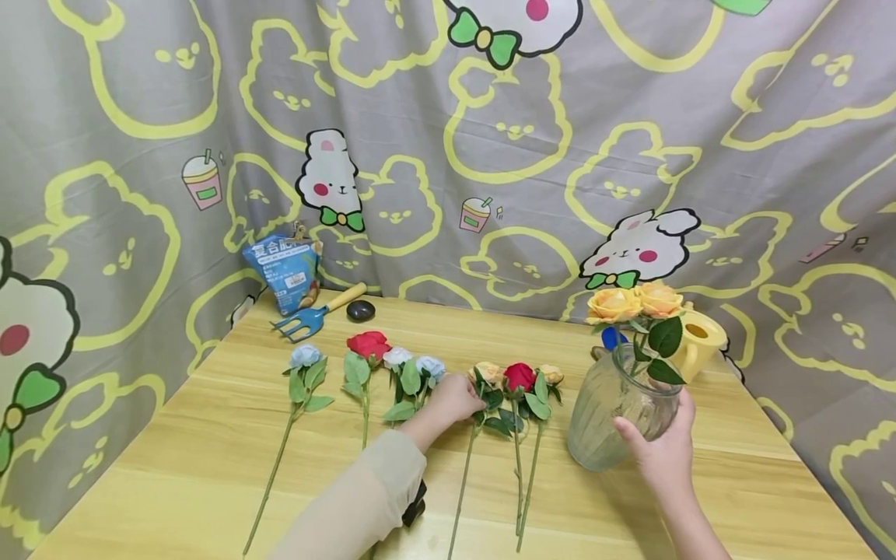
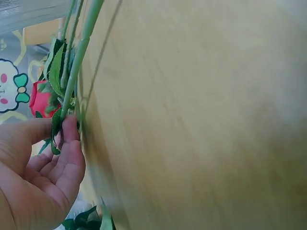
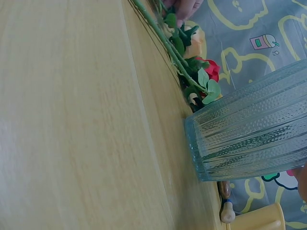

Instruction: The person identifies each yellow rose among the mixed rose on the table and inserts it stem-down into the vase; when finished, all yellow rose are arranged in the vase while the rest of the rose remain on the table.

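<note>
My left hand [image 1: 455, 398] pinches the green stem [image 2: 76, 72] of a pale orange rose [image 1: 488, 373] between thumb and fingers, just below the bloom. The long stem slants low over the table toward me. A red rose [image 1: 520, 377] and another pale orange rose [image 1: 551, 374] lie right beside it. My right hand [image 1: 661, 451] grips a ribbed clear glass vase [image 1: 595, 424] from its right side, thumb across the front. The vase leans slightly to the right. Two orange roses [image 1: 633, 301] with dark green leaves stand in its mouth.
Left on the wooden table [image 1: 175, 467] lie a blue rose [image 1: 305, 356], a red rose [image 1: 367, 344] and more pale blue roses [image 1: 428, 365]. Behind are a blue bag [image 1: 283, 272], a hand fork [image 1: 311, 316], a dark oval object [image 1: 360, 311] and a yellow watering can [image 1: 700, 342].
</note>
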Motion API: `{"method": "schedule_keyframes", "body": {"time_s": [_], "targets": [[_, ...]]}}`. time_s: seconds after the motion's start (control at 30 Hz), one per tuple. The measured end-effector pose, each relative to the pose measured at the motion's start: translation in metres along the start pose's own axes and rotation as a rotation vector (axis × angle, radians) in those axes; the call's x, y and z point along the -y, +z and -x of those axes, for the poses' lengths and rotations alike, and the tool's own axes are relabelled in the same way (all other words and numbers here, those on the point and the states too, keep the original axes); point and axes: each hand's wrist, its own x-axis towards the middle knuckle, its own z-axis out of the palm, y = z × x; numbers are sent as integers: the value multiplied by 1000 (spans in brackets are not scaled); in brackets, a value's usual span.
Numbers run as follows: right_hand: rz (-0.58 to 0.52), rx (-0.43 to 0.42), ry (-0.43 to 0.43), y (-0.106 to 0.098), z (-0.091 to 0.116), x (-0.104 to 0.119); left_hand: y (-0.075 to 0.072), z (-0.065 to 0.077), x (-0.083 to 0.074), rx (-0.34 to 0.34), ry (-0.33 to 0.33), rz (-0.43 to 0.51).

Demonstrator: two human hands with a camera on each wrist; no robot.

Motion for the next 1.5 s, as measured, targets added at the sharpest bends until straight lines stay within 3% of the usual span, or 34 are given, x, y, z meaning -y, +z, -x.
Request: {"method": "schedule_keyframes", "body": {"time_s": [0.13,0.3,0.53,0.63,0.83,0.97,1.13,1.37,1.5], "targets": [[-8,1,0,1,-2,2,-8,-1,2,0,17,37],[-13,3,-5,1,-3,3,-22,-4,-1,-24,88,75],[-12,8,-18,1,-4,3,-56,-2,-34,-83,132,178],[-1,7,-20,0,-3,2,-75,1,-57,-123,210,194],[-3,5,-61,-2,-2,-2,-105,14,-113,-191,426,325],[-22,6,-95,-1,-2,-2,-118,26,-153,-210,593,434],[-14,4,-71,2,-3,-1,-124,36,-193,-229,760,541],[4,-8,-51,3,-2,-2,-120,41,-222,-214,844,652],[-10,-17,-83,2,-2,-3,-113,39,-224,-301,978,714]]}}
